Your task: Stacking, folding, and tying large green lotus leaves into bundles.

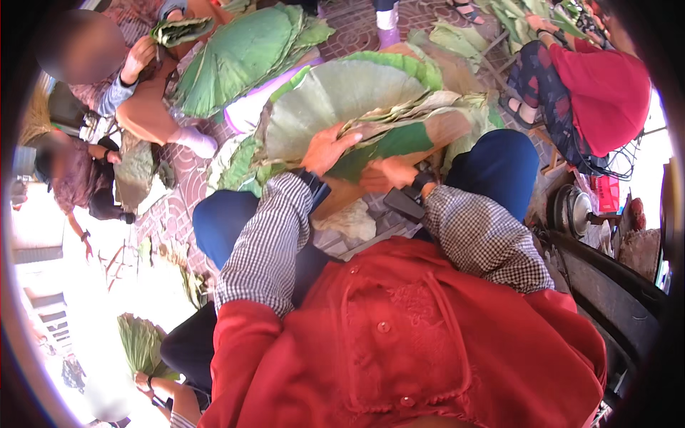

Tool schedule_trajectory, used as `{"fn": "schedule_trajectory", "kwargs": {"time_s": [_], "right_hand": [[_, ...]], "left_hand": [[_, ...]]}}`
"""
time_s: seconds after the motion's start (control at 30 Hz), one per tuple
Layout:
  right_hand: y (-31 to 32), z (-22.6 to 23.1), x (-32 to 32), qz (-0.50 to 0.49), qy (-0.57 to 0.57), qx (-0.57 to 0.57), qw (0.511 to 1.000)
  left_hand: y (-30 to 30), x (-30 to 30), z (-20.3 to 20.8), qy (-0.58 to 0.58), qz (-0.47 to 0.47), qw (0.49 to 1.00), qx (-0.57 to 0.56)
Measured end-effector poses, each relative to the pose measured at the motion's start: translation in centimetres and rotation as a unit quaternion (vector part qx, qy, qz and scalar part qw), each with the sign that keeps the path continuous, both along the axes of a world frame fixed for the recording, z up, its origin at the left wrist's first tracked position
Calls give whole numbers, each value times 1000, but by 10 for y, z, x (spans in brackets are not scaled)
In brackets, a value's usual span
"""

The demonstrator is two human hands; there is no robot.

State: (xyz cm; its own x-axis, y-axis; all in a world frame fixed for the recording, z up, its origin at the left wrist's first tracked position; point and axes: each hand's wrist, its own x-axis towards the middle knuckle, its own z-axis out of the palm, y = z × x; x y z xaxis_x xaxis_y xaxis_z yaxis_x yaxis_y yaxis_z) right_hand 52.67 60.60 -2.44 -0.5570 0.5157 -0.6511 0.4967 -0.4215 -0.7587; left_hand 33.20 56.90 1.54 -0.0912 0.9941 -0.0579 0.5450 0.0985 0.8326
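Large leaves [342, 93], pale green with browned edges, lie in a layered pile in the upper middle of the frame, just beyond the two blue-clad knees [499, 167]. I see my left hand [332, 148] on the near side of this pile, its fingers close together and almost straight; whether they grip a leaf, I cannot tell. My right hand [389, 175] is beside the lower edge of a dark green leaf [399, 140], with fingers curled inward; I cannot tell if they pinch this edge. Both forearms wear checked sleeves [260, 235].

At the upper left, a co-worker holds a folded leaf [182, 32] near a second green pile [239, 64]. At the lower left, another person's hand [145, 384] holds a bunch of leaves [143, 342]. Patterned paving [175, 217] shows between.
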Motion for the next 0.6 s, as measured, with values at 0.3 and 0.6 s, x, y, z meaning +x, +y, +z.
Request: {"fn": "schedule_trajectory", "kwargs": {"time_s": [0.3, 0.6], "right_hand": [[-13, 6, -14, -275, 214, -300, 888], [-8, 21, -16, -124, 243, -126, 954]], "left_hand": [[-3, 1, 0, -42, -14, 999, -4], [-21, 0, 32, 65, -88, 994, 9]]}}
